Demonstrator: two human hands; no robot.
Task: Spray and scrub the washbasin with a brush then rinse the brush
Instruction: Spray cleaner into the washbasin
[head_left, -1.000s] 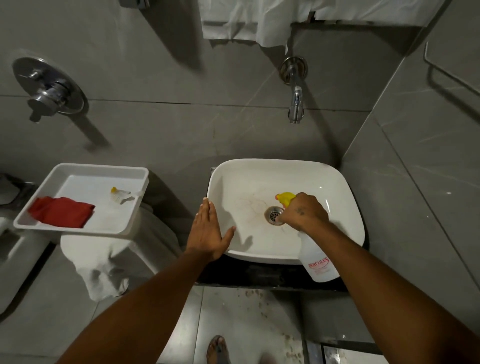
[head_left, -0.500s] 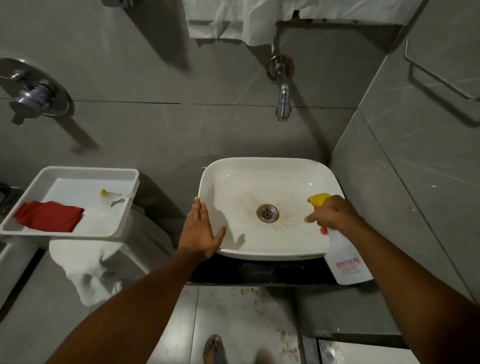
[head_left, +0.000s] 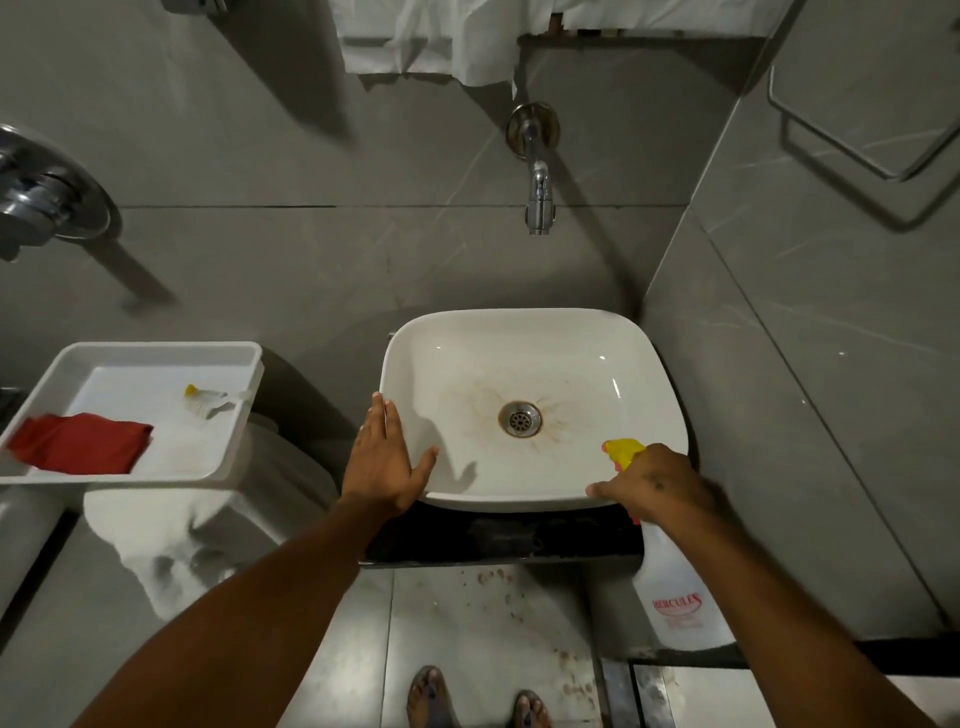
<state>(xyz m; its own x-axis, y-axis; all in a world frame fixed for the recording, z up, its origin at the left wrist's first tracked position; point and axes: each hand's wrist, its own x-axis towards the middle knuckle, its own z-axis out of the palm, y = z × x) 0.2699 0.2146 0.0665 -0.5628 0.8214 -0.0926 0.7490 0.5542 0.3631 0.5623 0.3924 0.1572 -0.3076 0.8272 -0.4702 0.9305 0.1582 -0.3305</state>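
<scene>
A white washbasin (head_left: 582, 332) stands on a dark counter, with brown stains around its metal drain (head_left: 519, 418). My right hand (head_left: 657, 486) grips a white spray bottle (head_left: 675, 597) with a yellow nozzle (head_left: 623, 451) at the basin's front right corner, nozzle turned toward the bowl. Flat on the basin's front left rim rests my left hand (head_left: 382, 460), fingers spread and holding nothing. A small brush with a yellow end (head_left: 205, 401) lies in a white tray (head_left: 156, 353) to the left.
A red cloth (head_left: 78, 441) lies in the tray, which sits on a toilet tank draped in white cloth. A wall tap (head_left: 537, 192) hangs above the basin. A tiled wall with a towel rail (head_left: 852, 140) closes the right side. My sandalled feet (head_left: 431, 696) stand on a stained floor.
My right hand has drawn the spray bottle from over the drain to the basin's front right corner. My left hand stays on the rim.
</scene>
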